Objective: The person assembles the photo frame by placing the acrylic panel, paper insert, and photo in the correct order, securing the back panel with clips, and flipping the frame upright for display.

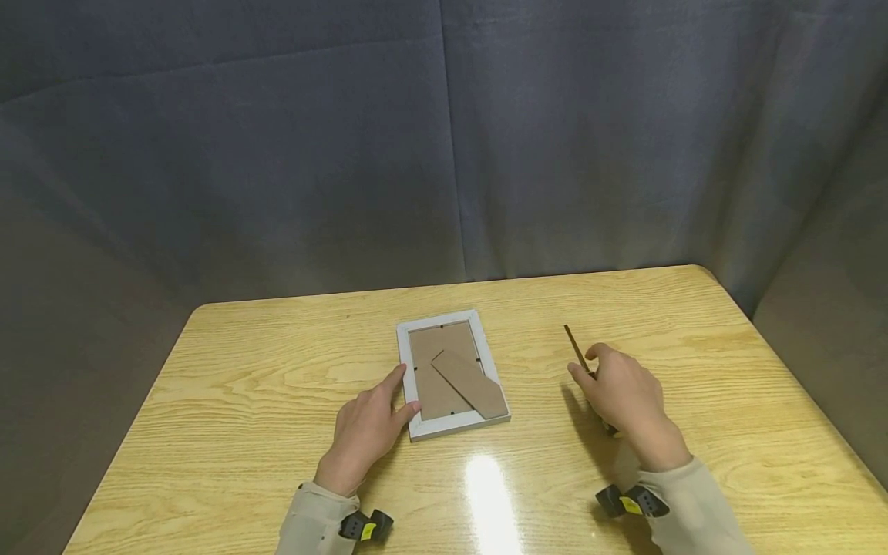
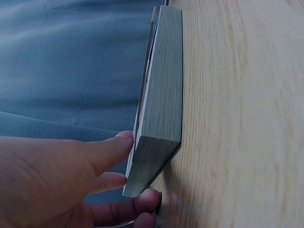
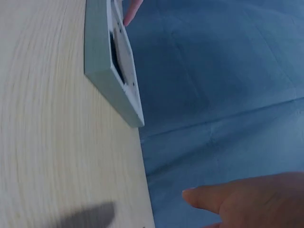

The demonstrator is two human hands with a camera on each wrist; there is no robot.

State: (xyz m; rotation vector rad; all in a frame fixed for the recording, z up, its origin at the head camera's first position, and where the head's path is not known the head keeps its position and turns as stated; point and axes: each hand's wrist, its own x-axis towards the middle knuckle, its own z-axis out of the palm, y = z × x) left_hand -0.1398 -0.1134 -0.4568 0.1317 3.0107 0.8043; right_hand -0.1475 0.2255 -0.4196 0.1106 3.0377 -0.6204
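A picture frame [image 1: 492, 362] with a pale grey border lies face down on the wooden table. Its brown backing board [image 1: 425, 339] shows small dark tabs, and a stand leg [image 1: 472, 383] slants across it. My left hand [image 1: 368, 425] grips the frame's left edge, thumb on the border and fingers along the side. Off to the right, my right hand [image 1: 627, 393] holds a slender dark tool [image 1: 576, 343] with its thin end pointing away from me; the fingers hide its middle, so I cannot tell its kind. The right wrist view shows part of that hand [image 3: 251, 199], without the tool.
The table [image 1: 277, 370] has rounded far corners and stands against a dark grey-blue curtain [image 1: 312, 169], which also hangs at both sides. Black devices with yellow labels are strapped at the left wrist [image 1: 366, 526] and the right wrist [image 1: 633, 502]. Light glares off the near tabletop.
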